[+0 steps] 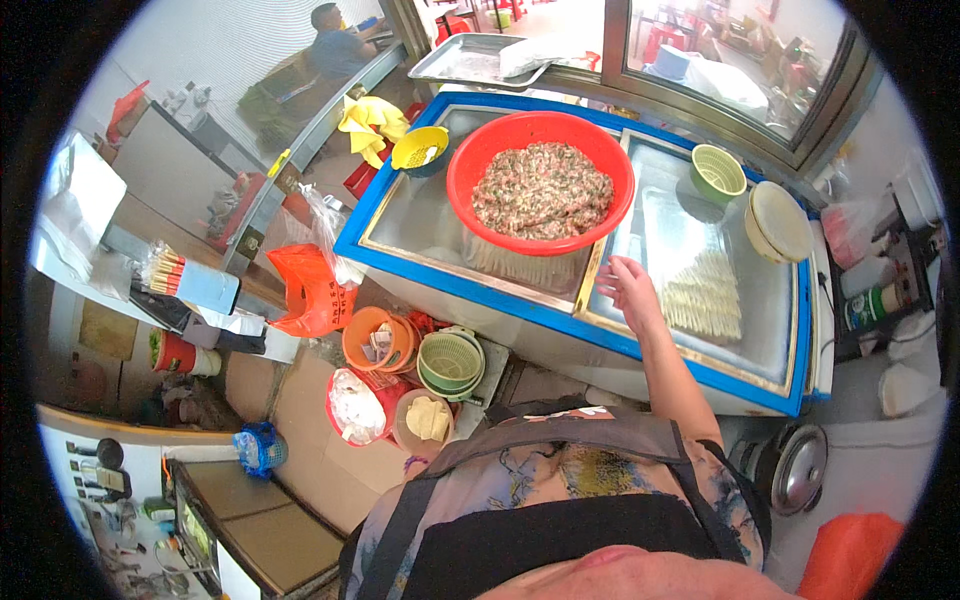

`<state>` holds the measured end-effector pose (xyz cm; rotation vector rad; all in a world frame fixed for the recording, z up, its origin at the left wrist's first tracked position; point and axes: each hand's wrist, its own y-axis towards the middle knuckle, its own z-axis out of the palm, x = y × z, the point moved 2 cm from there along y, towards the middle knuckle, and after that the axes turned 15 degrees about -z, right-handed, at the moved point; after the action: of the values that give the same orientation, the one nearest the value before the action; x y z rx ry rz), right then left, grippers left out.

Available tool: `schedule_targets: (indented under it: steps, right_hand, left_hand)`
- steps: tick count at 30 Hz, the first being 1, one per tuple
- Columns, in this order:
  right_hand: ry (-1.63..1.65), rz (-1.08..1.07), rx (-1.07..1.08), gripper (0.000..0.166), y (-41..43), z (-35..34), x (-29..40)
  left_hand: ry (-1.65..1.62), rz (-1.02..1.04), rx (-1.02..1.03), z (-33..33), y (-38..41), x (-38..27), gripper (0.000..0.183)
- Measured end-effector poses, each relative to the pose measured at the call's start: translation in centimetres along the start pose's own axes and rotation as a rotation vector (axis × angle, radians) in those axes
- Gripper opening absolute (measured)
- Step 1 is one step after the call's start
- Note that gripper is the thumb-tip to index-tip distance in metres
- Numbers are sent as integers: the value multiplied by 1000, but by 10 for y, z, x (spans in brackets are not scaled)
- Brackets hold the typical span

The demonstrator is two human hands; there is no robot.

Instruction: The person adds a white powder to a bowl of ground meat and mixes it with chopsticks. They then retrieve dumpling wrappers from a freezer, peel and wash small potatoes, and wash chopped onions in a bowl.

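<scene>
My right hand (628, 289) reaches over the blue-edged chest freezer (465, 271) with its fingers spread and nothing in them. It is close to the middle frame of the glass lids, just below the right side of a red plastic basin (459, 214). Minced meat with green bits (544, 191) fills much of that basin, which stands on the freezer top. Of my left arm, only a small part near a purple band (414, 463) shows at my side; the left hand itself cannot be made out. Beside it is a translucent bowl (405, 427) holding something pale yellow (427, 418).
A green basket (718, 172) and pale lidded tub (781, 221) stand on the freezer's right. A yellow strainer (420, 148) sits at its left corner. Orange buckets (381, 339) and green colanders (451, 358) are below. Beyond a partition sits a person (337, 49).
</scene>
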<state>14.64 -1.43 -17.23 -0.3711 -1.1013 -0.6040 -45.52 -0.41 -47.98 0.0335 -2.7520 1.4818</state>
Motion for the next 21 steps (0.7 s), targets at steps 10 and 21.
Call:
schedule_targets:
  steps: [10,21]
  right_hand:
    - [420,-14,-259,25,101,17,-9]
    - [247,-66,-261,46,96,-107,59]
  left_hand:
    - [-520,282,-288,11,10,-189,32]
    - [-570,-251,-132,4,-83,-75,35]
